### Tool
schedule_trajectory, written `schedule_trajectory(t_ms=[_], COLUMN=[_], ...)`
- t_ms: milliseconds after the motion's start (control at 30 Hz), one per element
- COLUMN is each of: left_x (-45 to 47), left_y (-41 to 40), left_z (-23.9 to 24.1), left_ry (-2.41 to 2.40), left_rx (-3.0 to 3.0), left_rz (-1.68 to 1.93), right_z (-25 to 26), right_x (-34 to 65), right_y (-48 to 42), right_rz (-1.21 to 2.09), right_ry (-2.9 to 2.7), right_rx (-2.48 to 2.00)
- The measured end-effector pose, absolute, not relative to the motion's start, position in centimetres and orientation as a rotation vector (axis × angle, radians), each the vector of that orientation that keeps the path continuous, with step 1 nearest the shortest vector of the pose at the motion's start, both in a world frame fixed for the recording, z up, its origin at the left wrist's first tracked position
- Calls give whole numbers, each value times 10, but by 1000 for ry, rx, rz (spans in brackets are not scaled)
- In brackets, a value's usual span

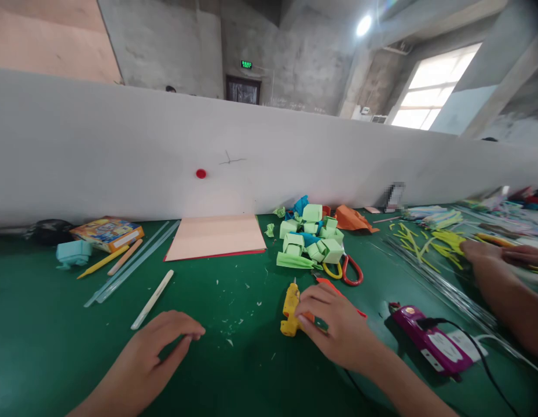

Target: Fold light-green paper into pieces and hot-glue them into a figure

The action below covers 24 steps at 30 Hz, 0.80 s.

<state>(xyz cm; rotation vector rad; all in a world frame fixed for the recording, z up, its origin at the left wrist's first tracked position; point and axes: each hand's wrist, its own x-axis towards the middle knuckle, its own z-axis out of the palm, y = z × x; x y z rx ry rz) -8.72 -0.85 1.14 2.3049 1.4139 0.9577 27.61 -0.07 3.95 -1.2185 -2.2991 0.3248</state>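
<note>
Thumb and fingertips meet on my left hand (160, 356), held low over the green table; whatever they pinch, if anything, is too small to make out. My right hand (338, 327) has its thumb and fingers closed at the side of a yellow glue gun (290, 307), whose nozzle points away from me. Just beyond that hand lies a red-handled cutter-like tool (332, 285), partly covered. Farther back is a pile of folded light-green paper pieces (312, 237), with scissors (352, 271) poking out. A pale stick (152, 300) rests beyond my left hand.
Pink paper (216, 237) lies by the white partition (121, 156). Clear glue sticks (138, 263), a yellow pencil (102, 262) and a colourful box (110, 233) are left. A purple power strip (434, 341) with cables sits right. Another person's arm (507, 289) reaches among yellow strips (446, 243).
</note>
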Motion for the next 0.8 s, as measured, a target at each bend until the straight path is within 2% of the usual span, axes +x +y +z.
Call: schedule_trajectory(t_ms=[300, 533, 800], left_x=[-84, -77, -77], left_y=[89, 172, 190], left_z=[34, 22, 3], left_ry=[1591, 1777, 1763], left_rx=[2577, 2546, 2484], left_rz=[681, 525, 408], right_z=[24, 24, 21], right_x=[299, 301, 298], right_y=[3, 2, 6], right_rz=[430, 557, 612], right_ry=[-2249, -2314, -2308], right_rx=[-1421, -1408, -1447])
